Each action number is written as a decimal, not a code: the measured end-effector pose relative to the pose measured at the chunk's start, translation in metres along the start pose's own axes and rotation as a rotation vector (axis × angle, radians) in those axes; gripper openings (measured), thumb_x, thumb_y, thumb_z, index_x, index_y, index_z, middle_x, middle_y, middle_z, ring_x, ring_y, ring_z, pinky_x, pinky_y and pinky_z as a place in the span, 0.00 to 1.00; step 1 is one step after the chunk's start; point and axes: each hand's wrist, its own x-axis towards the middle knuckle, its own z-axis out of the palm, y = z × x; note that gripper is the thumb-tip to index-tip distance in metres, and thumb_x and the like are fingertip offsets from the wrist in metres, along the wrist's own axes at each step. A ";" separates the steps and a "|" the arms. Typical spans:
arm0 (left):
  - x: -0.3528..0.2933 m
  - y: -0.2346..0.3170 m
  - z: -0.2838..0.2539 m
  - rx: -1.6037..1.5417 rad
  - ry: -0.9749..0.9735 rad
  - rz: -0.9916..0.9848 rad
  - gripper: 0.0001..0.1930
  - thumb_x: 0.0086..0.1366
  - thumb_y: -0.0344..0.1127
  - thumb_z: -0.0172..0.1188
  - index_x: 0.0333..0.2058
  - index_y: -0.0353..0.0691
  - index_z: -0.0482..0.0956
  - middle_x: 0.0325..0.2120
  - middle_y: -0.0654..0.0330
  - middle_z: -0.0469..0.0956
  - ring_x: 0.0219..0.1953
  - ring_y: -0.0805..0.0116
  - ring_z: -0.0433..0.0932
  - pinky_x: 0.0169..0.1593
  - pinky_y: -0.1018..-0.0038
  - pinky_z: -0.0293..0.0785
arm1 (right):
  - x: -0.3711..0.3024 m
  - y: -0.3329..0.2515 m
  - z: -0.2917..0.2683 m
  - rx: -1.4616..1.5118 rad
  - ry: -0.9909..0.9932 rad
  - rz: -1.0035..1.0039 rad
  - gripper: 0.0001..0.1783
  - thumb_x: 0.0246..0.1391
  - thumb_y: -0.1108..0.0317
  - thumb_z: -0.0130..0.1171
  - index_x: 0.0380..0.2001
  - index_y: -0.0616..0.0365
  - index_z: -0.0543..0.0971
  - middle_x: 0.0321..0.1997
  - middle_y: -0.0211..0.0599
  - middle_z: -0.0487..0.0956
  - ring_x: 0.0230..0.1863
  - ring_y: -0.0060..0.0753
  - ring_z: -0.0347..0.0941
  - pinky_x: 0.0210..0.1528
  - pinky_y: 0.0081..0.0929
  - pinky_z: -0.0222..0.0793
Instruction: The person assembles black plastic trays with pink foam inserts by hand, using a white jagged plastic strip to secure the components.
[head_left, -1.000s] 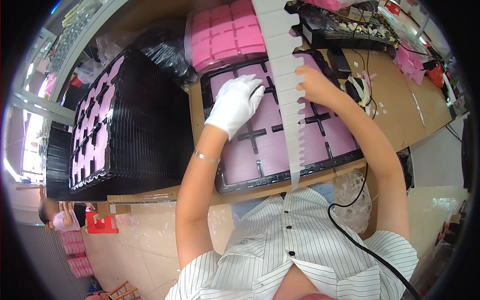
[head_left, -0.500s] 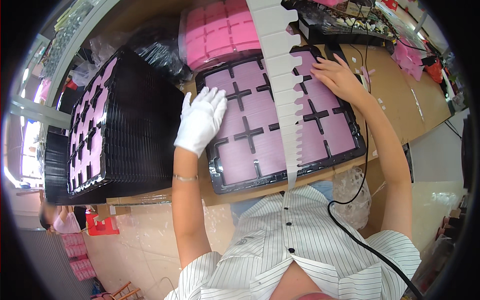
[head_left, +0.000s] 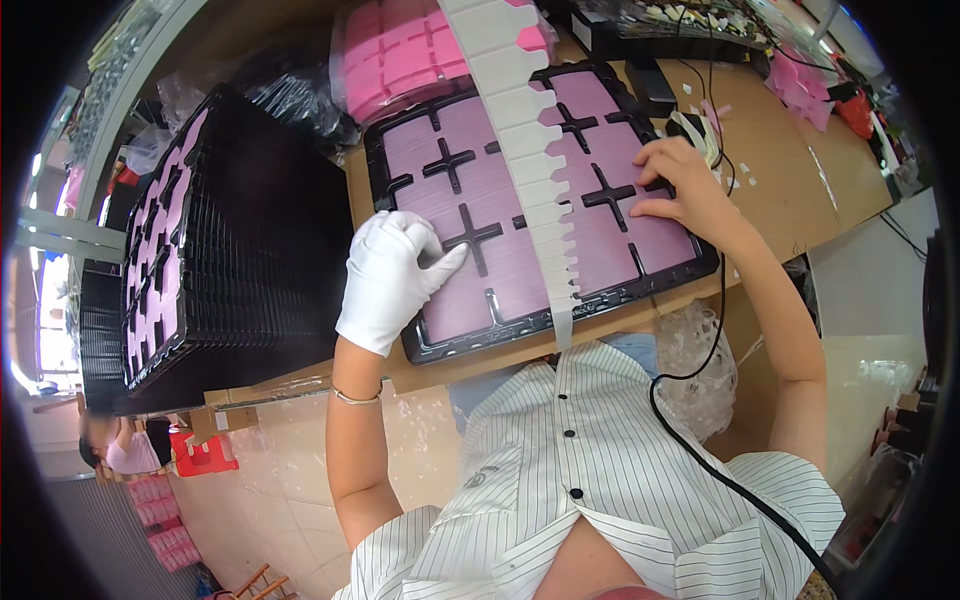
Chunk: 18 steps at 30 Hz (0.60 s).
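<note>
A black plastic tray (head_left: 487,325) with cross-shaped dividers lies on the worktable, its cells filled with pale pink sheets (head_left: 508,272). My left hand (head_left: 392,275), in a white glove, is at the tray's left rim, fingers curled and thumb over the pink surface. At the right rim, my bare right hand (head_left: 685,190) has its fingers bent around the edge, with the thumb on the inner side. The fingertips on both sides are partly hidden. A long pale strip (head_left: 528,160) with a toothed edge runs across the tray and covers part of it.
A tall stack of black trays (head_left: 265,240) stands on the left. Brighter pink sheets (head_left: 400,50) are behind the tray, beside dark plastic bags (head_left: 300,105). A black cable (head_left: 690,455) hangs on my right side. Cardboard (head_left: 790,185) covers the table's right part.
My left hand has slid nearer along the tray's left rim, its flat fingers now curled. My right hand has come nearer along the right rim, and its fingers have bent. The whole view has shifted slightly.
</note>
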 end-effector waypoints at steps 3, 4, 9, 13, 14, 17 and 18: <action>-0.016 -0.006 -0.010 0.013 -0.009 -0.074 0.36 0.46 0.46 0.73 0.51 0.31 0.70 0.47 0.46 0.72 0.53 0.49 0.70 0.60 0.61 0.63 | -0.016 0.002 -0.011 -0.123 -0.047 0.036 0.47 0.28 0.63 0.76 0.58 0.50 0.68 0.66 0.44 0.62 0.69 0.50 0.51 0.69 0.42 0.49; -0.028 -0.011 -0.012 0.043 0.044 -0.070 0.50 0.43 0.47 0.75 0.59 0.27 0.60 0.55 0.40 0.66 0.59 0.45 0.65 0.63 0.61 0.60 | -0.021 -0.002 -0.019 -0.202 -0.046 0.065 0.56 0.27 0.62 0.76 0.65 0.47 0.62 0.69 0.47 0.57 0.72 0.51 0.45 0.70 0.42 0.46; -0.067 0.015 0.028 -0.715 0.119 -0.651 0.47 0.58 0.43 0.66 0.65 0.27 0.47 0.67 0.43 0.50 0.69 0.57 0.51 0.69 0.67 0.48 | -0.056 0.037 0.010 0.437 0.102 0.152 0.47 0.54 0.52 0.61 0.70 0.50 0.49 0.74 0.45 0.45 0.75 0.47 0.35 0.73 0.39 0.34; -0.066 0.019 0.031 -0.873 0.147 -0.788 0.35 0.63 0.44 0.60 0.64 0.34 0.59 0.67 0.45 0.50 0.69 0.58 0.52 0.67 0.68 0.53 | -0.060 0.033 0.040 0.465 0.201 0.329 0.34 0.68 0.45 0.28 0.70 0.53 0.48 0.75 0.44 0.44 0.76 0.46 0.33 0.73 0.37 0.29; -0.065 0.018 0.029 -0.750 0.167 -0.769 0.34 0.63 0.46 0.60 0.63 0.34 0.61 0.68 0.44 0.49 0.70 0.56 0.51 0.66 0.68 0.53 | -0.058 0.026 0.040 0.433 0.230 0.349 0.34 0.69 0.45 0.21 0.70 0.53 0.48 0.74 0.45 0.45 0.76 0.45 0.32 0.73 0.38 0.28; -0.063 0.023 0.018 -0.500 0.159 -0.729 0.32 0.63 0.47 0.60 0.61 0.33 0.65 0.68 0.40 0.45 0.70 0.53 0.48 0.67 0.66 0.51 | -0.054 0.022 0.042 0.354 0.238 0.329 0.35 0.69 0.44 0.20 0.70 0.53 0.50 0.74 0.44 0.46 0.76 0.45 0.31 0.73 0.38 0.27; -0.064 0.023 0.016 -0.391 0.165 -0.690 0.32 0.63 0.46 0.60 0.60 0.33 0.65 0.68 0.39 0.45 0.70 0.53 0.48 0.67 0.66 0.51 | -0.054 0.024 0.042 0.295 0.240 0.310 0.35 0.69 0.44 0.19 0.70 0.53 0.50 0.74 0.44 0.46 0.76 0.45 0.31 0.73 0.38 0.27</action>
